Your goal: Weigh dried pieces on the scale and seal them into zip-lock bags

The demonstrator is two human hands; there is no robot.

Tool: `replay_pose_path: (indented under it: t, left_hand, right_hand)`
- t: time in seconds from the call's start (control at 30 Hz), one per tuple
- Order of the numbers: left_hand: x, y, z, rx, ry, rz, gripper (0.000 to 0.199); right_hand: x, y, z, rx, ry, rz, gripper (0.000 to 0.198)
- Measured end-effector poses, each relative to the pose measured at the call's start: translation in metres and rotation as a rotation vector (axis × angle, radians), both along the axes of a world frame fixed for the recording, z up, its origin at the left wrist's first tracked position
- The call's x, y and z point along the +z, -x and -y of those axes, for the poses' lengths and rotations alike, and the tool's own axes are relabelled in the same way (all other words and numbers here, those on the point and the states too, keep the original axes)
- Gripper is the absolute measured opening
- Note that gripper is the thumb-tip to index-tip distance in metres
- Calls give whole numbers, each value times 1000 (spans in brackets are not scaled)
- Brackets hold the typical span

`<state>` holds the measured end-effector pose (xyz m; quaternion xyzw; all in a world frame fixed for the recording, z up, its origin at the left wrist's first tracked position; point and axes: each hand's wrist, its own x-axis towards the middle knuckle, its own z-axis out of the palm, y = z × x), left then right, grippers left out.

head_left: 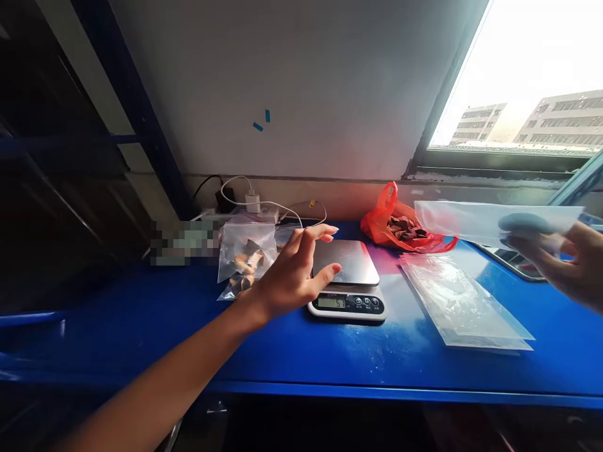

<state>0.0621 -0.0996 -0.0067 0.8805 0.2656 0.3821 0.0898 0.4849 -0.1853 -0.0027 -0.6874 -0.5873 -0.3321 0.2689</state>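
Observation:
My left hand [299, 270] reaches over the left side of a kitchen scale [346, 263], thumb and fingers apart with nothing between them. The scale has a bare metal plate and a display showing dark digits. At the right, my right hand [570, 260] grips a clear plastic bag [461, 220] and holds it above the table. A dark oval shows through that bag; I cannot tell what it is. Under it lies a stack of flat plastic bags [466, 304]. A red plastic bag [379, 223] stands open behind the scale, with dark dried pieces [406, 229] inside.
Filled clear bags [245, 257] of brownish pieces lie left of the scale on the blue table [301, 358]. Behind them are a white charger [253, 202] and cables near the wall. A dark flat object [513, 260] lies at the right, below the window [522, 81].

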Motion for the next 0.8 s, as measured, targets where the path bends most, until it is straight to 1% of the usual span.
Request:
replay_pose_path:
  t: [0.07,0.13,0.17,0.2,0.3,0.37,0.43,0.47,0.57,0.6,0.7,0.73,0.8]
  left_hand:
    - [-1,0,-1,16,9,-19,51]
    - [-1,2,-3,23,8,-30,51]
    - [-1,3,-4,25,3,-36,50]
    - [0,4,-5,27,-4,-43,50]
    - [1,5,-4,33,-44,-68,47]
    - [1,4,-1,23,-79,-76,43]
    - [0,2,2,-14,-117,-81,41]
    - [0,1,4,-37,-132,-88,40]
    - [-3,-2,7,-98,-141,-125,40]
    - [-4,-2,8,-111,-132,-136,41]
    - [-4,-2,10,-125,-107,-150,41]
    - [-3,-2,10,-124,-104,-153,41]
    - [-2,-1,10,-131,-99,-167,40]
  right_hand:
    - [6,3,-19,58,6,100,56]
    - [17,14,-42,88,89,180,41]
    - [24,20,-54,83,151,196,35]
    - [30,26,-67,69,216,192,34]
    - [51,42,-103,16,368,102,44]
    - [62,49,-121,-5,442,66,49]
    - [71,53,-131,-13,487,71,51]
    - [75,55,-133,-26,486,72,52]
    - [84,58,-136,-87,432,51,53]
    - [87,60,-136,-91,440,44,51]
    - [100,68,-140,-82,524,19,40]
    - [105,71,-142,-103,525,4,37]
    - [115,77,-145,-180,477,-26,35]
